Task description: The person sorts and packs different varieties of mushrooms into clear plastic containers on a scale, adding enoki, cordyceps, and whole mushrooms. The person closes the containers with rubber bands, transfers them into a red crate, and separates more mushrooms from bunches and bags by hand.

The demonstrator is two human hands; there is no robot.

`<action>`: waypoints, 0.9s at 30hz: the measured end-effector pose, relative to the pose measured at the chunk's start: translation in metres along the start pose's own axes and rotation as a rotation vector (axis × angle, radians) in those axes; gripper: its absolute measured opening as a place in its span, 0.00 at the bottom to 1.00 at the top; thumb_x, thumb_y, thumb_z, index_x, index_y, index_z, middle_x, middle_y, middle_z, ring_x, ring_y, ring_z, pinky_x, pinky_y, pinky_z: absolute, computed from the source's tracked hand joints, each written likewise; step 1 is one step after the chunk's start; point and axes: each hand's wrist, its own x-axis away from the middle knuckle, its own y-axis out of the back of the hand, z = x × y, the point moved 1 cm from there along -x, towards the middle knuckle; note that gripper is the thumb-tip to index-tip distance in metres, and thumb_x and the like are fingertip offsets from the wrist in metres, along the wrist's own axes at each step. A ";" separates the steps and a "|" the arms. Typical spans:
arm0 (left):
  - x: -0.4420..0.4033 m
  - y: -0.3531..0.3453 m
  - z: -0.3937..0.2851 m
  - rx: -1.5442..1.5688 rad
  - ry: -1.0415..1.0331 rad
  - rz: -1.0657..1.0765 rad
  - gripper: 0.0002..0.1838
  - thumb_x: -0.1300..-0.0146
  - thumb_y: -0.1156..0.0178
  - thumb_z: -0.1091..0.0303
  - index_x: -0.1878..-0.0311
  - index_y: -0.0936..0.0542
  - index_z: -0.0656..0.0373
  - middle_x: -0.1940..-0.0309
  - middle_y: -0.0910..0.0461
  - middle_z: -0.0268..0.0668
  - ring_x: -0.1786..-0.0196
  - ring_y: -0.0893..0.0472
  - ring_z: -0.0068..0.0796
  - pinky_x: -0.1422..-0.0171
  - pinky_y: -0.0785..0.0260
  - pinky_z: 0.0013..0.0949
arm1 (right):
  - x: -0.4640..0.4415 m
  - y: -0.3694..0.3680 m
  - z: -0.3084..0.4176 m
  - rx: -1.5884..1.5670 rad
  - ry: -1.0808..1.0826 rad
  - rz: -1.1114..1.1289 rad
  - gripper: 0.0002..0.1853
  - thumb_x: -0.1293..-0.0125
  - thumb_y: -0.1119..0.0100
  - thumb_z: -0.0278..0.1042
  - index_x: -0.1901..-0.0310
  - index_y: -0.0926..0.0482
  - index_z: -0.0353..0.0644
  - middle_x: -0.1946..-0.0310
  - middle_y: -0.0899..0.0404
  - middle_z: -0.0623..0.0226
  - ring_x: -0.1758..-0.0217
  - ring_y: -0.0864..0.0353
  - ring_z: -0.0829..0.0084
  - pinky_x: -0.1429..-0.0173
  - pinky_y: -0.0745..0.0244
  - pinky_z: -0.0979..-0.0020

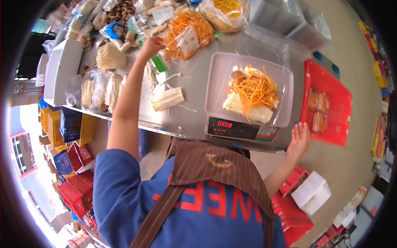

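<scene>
My left hand (152, 46) reaches to the left edge of a pile of orange strands (182, 31), its fingers drawn together; what is between them is too small to make out. My right hand (299, 138) is empty, palm up with fingers spread, between the scale and a red basket. The digital scale (233, 129) reads 0.900. On it sits a clear tray (285, 99) holding orange strands (254, 87), brown pieces and a pale enoki bundle (248, 108). Another enoki bundle (167, 99) lies left of the scale.
The red basket (347, 99) at the right holds orange-topped packs (318, 108). Stacked clear trays (277, 18) stand at the back right. Bagged enoki (112, 91), a white box (66, 70) and a bag of yellow strands (225, 14) are on the metal table (190, 78).
</scene>
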 end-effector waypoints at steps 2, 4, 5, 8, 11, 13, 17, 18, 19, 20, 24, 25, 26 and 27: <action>-0.011 -0.023 0.004 -0.020 -0.035 0.265 0.23 0.60 0.32 0.58 0.59 0.19 0.58 0.70 0.19 0.42 0.68 0.19 0.35 0.61 0.28 0.32 | 0.003 0.007 0.002 0.007 0.014 -0.018 0.18 0.38 0.46 0.38 0.48 0.29 0.38 0.55 0.25 0.64 0.52 0.26 0.73 0.48 0.33 0.71; -0.007 -0.030 -0.012 -0.137 -0.050 0.183 0.20 0.62 0.33 0.57 0.64 0.18 0.58 0.72 0.19 0.43 0.69 0.19 0.37 0.60 0.28 0.34 | 0.006 0.006 0.005 -0.036 0.050 -0.049 0.18 0.37 0.46 0.37 0.48 0.29 0.37 0.56 0.25 0.63 0.55 0.25 0.73 0.49 0.32 0.72; -0.007 -0.034 -0.010 -0.134 -0.056 0.185 0.20 0.62 0.33 0.57 0.64 0.18 0.58 0.72 0.19 0.43 0.69 0.19 0.37 0.60 0.28 0.34 | 0.006 0.007 0.006 -0.037 0.053 -0.054 0.18 0.37 0.46 0.37 0.48 0.29 0.37 0.56 0.25 0.63 0.55 0.25 0.73 0.49 0.32 0.72; -0.017 -0.027 -0.006 -0.098 0.002 0.165 0.14 0.60 0.35 0.60 0.70 0.17 0.58 0.75 0.19 0.43 0.70 0.19 0.39 0.61 0.28 0.35 | 0.004 0.015 0.005 -0.052 0.050 -0.084 0.19 0.36 0.49 0.36 0.45 0.32 0.37 0.51 0.27 0.62 0.50 0.27 0.72 0.46 0.33 0.71; -0.018 0.002 -0.011 -0.129 -0.003 -0.086 0.10 0.56 0.38 0.63 0.71 0.17 0.59 0.76 0.20 0.44 0.72 0.19 0.36 0.63 0.28 0.34 | 0.005 0.024 0.002 -0.073 0.063 -0.105 0.18 0.36 0.48 0.35 0.47 0.30 0.38 0.53 0.26 0.64 0.53 0.25 0.73 0.47 0.32 0.72; -0.025 0.025 -0.012 -0.099 -0.012 -0.090 0.10 0.56 0.38 0.63 0.71 0.17 0.58 0.77 0.20 0.43 0.73 0.19 0.35 0.64 0.28 0.33 | 0.005 0.024 0.000 -0.081 0.050 -0.098 0.18 0.36 0.48 0.35 0.47 0.30 0.38 0.53 0.26 0.64 0.54 0.25 0.73 0.47 0.33 0.72; -0.026 0.063 -0.026 0.032 0.078 -0.089 0.10 0.53 0.36 0.63 0.69 0.16 0.58 0.79 0.19 0.36 0.76 0.21 0.23 0.69 0.30 0.28 | 0.004 0.019 -0.002 -0.078 0.035 -0.076 0.17 0.36 0.48 0.36 0.48 0.29 0.38 0.54 0.26 0.64 0.55 0.25 0.73 0.48 0.32 0.72; -0.026 0.072 -0.032 0.019 0.079 -0.134 0.10 0.53 0.35 0.63 0.68 0.16 0.57 0.78 0.18 0.36 0.77 0.22 0.22 0.70 0.31 0.27 | 0.004 0.018 -0.002 -0.079 0.036 -0.074 0.17 0.36 0.48 0.36 0.48 0.29 0.38 0.54 0.26 0.64 0.55 0.25 0.73 0.48 0.32 0.72; -0.019 0.085 -0.049 0.031 0.048 -0.149 0.10 0.52 0.34 0.63 0.67 0.16 0.57 0.77 0.18 0.36 0.77 0.23 0.21 0.70 0.31 0.27 | 0.003 0.017 -0.002 -0.082 0.035 -0.073 0.17 0.37 0.48 0.36 0.48 0.29 0.38 0.55 0.26 0.64 0.55 0.25 0.73 0.48 0.32 0.73; -0.017 0.091 -0.055 0.076 -0.006 -0.174 0.10 0.51 0.35 0.66 0.66 0.16 0.59 0.77 0.18 0.36 0.77 0.24 0.20 0.69 0.32 0.26 | 0.003 0.016 -0.003 -0.087 0.034 -0.076 0.17 0.37 0.47 0.36 0.48 0.29 0.38 0.55 0.25 0.64 0.55 0.25 0.73 0.49 0.32 0.73; 0.014 0.110 -0.144 0.282 -0.183 -0.091 0.10 0.47 0.38 0.69 0.63 0.18 0.63 0.74 0.18 0.36 0.72 0.23 0.17 0.66 0.32 0.21 | 0.004 0.015 0.000 -0.087 0.040 -0.110 0.17 0.37 0.47 0.36 0.49 0.28 0.38 0.57 0.25 0.65 0.56 0.25 0.74 0.50 0.32 0.73; 0.021 0.109 -0.164 0.359 -0.220 -0.039 0.10 0.46 0.38 0.70 0.62 0.18 0.63 0.72 0.18 0.36 0.70 0.22 0.17 0.64 0.31 0.21 | 0.006 0.013 0.000 -0.091 0.034 -0.101 0.16 0.37 0.47 0.36 0.50 0.28 0.38 0.58 0.24 0.65 0.57 0.25 0.74 0.50 0.32 0.74; 0.029 0.108 -0.185 0.366 -0.228 -0.028 0.10 0.46 0.38 0.70 0.62 0.18 0.63 0.72 0.18 0.36 0.70 0.22 0.17 0.64 0.31 0.21 | 0.007 0.012 0.000 -0.095 0.027 -0.090 0.16 0.37 0.47 0.36 0.50 0.27 0.38 0.59 0.24 0.66 0.57 0.25 0.74 0.50 0.32 0.74; 0.038 0.107 -0.209 0.405 -0.300 0.029 0.08 0.45 0.39 0.72 0.62 0.18 0.64 0.70 0.18 0.35 0.68 0.22 0.17 0.61 0.31 0.21 | 0.007 0.011 0.000 -0.104 0.027 -0.081 0.16 0.37 0.47 0.36 0.51 0.27 0.38 0.59 0.24 0.66 0.57 0.25 0.75 0.51 0.32 0.74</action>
